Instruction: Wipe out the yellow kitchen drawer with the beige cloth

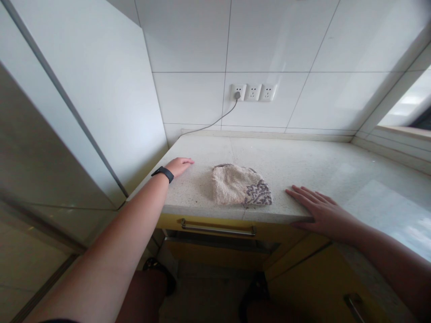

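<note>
A beige folded cloth (237, 184) with a grey patterned corner lies on the pale speckled countertop (303, 166), near its front edge. My left hand (179, 166) rests flat on the counter to the left of the cloth, fingers stretched out, a black band on its wrist. My right hand (319, 210) lies flat on the counter's front edge to the right of the cloth, fingers spread. Neither hand touches the cloth or holds anything.
A tall white panel (101, 98) bounds the counter on the left. Three wall sockets (253, 92) sit on the tiled wall, one with a grey cable plugged in. A yellow drawer with a metal handle (218, 228) is below. A window sill (404, 134) lies at right.
</note>
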